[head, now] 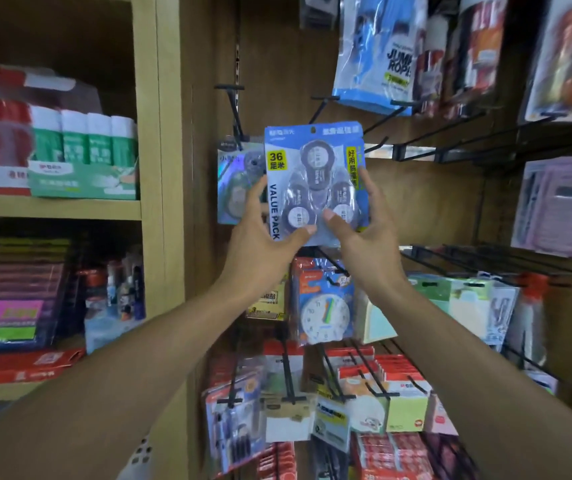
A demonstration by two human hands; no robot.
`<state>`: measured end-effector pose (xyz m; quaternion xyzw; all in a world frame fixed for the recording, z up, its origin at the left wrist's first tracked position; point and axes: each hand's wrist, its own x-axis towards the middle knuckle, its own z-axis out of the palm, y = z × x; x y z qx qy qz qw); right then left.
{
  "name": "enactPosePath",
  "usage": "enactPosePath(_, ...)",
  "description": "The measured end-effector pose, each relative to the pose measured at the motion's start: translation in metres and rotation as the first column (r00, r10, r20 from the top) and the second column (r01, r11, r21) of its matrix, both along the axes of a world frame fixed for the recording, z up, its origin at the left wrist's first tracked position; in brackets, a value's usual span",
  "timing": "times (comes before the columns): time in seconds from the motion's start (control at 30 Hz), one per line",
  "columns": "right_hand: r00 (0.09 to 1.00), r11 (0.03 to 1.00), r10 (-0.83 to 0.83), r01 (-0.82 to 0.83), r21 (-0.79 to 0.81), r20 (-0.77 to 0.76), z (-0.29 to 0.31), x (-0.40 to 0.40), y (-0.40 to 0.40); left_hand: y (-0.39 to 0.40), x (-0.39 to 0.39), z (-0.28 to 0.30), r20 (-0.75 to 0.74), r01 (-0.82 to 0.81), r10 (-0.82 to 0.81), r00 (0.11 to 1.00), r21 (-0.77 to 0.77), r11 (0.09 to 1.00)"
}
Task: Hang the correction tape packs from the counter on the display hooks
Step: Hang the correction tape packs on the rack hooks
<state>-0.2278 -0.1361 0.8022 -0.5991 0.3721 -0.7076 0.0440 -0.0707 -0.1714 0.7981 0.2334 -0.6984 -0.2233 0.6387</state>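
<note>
A blue correction tape pack [314, 157] marked "36" and "VALUE PACK" is held upright in front of the wooden display wall. My left hand [260, 233] grips its lower left edge, thumb on the front. My right hand [364, 233] grips its lower right edge, fingers up the side. The hang hole at the pack's top sits just below a bare black display hook [321, 105]. Another correction tape pack [234, 183] hangs on a hook [234, 109] directly behind and to the left, partly hidden.
Several bare black hooks [451, 133] jut out to the right. A jump rope pack [378, 57] hangs above right. A toy clock pack [326, 306] and sticky notes hang below. Glue sticks [83, 143] fill the wooden shelf on the left.
</note>
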Motion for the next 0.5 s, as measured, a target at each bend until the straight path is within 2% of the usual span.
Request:
enactPosePath(0.1, 1.000, 1.000, -0.022, 0.022, 0.018, -0.019, 0.000, -0.004, -0.011, -0.007, -0.001, 0.003, 0.087, -0.027, 0.026, 0.996, 0.010, 1.000)
enactPosePath(0.5, 1.000, 0.999, 0.006, -0.007, 0.035, 0.011, -0.008, -0.001, -0.025, -0.034, -0.004, -0.014, 0.070, 0.061, -0.063, 0.996, 0.034, 0.998)
